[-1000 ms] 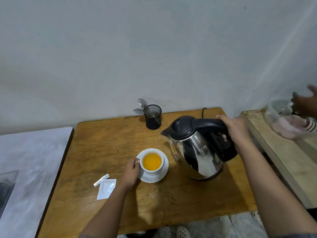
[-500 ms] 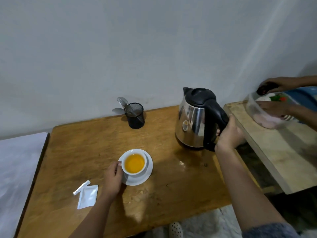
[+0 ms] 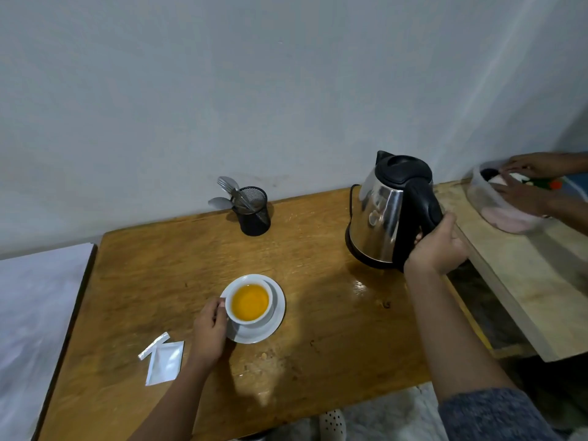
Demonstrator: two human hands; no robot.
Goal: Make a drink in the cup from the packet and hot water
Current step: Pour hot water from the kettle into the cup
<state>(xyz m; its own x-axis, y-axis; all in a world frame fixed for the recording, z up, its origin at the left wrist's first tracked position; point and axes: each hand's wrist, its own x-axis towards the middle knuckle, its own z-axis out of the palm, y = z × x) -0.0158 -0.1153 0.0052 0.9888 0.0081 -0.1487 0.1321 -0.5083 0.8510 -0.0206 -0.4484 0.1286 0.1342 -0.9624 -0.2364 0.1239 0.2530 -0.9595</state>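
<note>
- Pale grey wall fills the upper half of the frame; below it sits a worn brown wooden table (image 3: 178, 272), with a black mesh cutlery holder (image 3: 253, 211) at its far edge.
- As I judge it, pouring is done: the white ceramic cup (image 3: 249, 302) on its white saucer (image 3: 276, 316), at lower centre, holds orange-yellow liquid, and the steel electric kettle with the black lid and handle (image 3: 381, 218) stands upright on its black base at centre right.
- The torn white paper packet (image 3: 165, 364) lies flat at lower left, its torn-off strip just beside it, apart from the saucer.
- My left hand (image 3: 210, 332) is curled at the cup's left side, fingers touching its wall or handle; I cannot tell which.
- My right hand (image 3: 436, 246) is wrapped around the kettle's handle, low down, fingers closed on it.
- Next, I'd say: loosen the right hand from the handle, then fetch a spoon from the holder to stir, keeping the left steadying the cup.
- Another person's hands work at a clear container at the right edge; not my concern.
</note>
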